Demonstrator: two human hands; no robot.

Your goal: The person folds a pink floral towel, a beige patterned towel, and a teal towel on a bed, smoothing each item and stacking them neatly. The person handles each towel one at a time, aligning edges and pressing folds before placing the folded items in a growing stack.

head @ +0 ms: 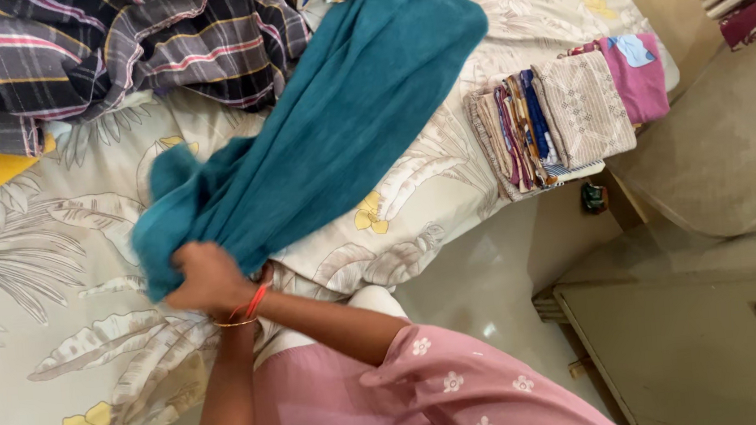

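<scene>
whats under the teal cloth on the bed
Under the teal cloth lies the leaf-print bedsheet, showing all around it. Both hands bunch its near end, hidden together in the folds. Anything else beneath the cloth is covered; its far end overlaps the plaid fabric.

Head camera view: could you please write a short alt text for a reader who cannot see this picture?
A person's two hands, one over the other, grip a bunched end of a teal cloth that stretches across a bed with a leaf-print sheet. A plaid cloth lies crumpled at the top left, and a stack of folded cloths sits at the bed's right edge.
</scene>
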